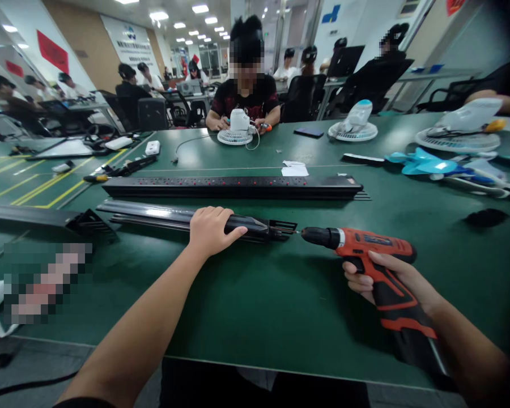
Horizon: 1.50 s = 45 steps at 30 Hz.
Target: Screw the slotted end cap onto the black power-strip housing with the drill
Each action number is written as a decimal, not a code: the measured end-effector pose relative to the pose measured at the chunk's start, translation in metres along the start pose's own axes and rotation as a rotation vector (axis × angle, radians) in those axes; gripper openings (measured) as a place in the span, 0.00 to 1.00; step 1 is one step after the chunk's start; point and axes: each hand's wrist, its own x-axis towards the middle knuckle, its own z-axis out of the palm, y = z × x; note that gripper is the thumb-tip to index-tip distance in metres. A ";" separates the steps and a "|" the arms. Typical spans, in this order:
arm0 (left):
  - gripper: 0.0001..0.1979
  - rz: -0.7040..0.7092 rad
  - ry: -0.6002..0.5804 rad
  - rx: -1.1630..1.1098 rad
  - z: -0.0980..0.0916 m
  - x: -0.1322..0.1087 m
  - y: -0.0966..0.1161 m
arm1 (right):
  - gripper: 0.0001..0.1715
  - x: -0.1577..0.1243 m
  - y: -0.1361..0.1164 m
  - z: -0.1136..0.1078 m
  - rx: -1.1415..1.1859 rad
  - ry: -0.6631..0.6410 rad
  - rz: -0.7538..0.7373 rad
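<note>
My left hand [211,229] lies wrapped over a long black metal profile [161,215], near its right end, holding it on the green table. Thin dark strips stick out of that end. In my right hand [391,275] is an orange and black cordless drill [374,243], fingers around its handle and one finger by the trigger. The drill's bit points left at the profile's end, very close to it; whether it touches, I cannot tell. Behind, parallel to the profile, lies a long black bar with red dots [229,187].
Another dark profile [34,215] lies at left. Across the table [255,317], a person [244,85] handles a white fan [236,130]. Farther right are more fan parts [352,127], blue fan blades [425,164] and a phone [308,132]. A screwdriver-like tool [96,178] lies back left.
</note>
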 end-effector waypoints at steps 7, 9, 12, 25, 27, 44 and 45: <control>0.32 0.001 0.005 -0.001 0.001 0.000 0.000 | 0.19 0.001 0.000 -0.001 0.012 -0.014 -0.007; 0.32 0.000 0.005 -0.003 0.001 0.001 0.000 | 0.19 0.001 -0.001 0.000 0.016 -0.018 0.003; 0.32 -0.002 0.004 -0.010 0.001 0.001 0.000 | 0.19 0.001 -0.001 -0.001 0.021 -0.024 0.015; 0.30 0.000 0.001 0.001 -0.001 0.001 0.000 | 0.19 0.002 -0.001 -0.004 0.025 -0.033 0.009; 0.30 -0.001 -0.003 0.000 -0.001 0.001 0.001 | 0.19 0.002 -0.001 -0.003 0.025 -0.038 0.017; 0.30 0.007 0.009 0.006 -0.001 0.000 -0.001 | 0.15 0.005 0.004 -0.006 0.155 0.022 -0.086; 0.30 0.005 0.007 0.005 -0.001 0.000 -0.001 | 0.15 0.005 0.004 -0.007 0.156 0.018 -0.086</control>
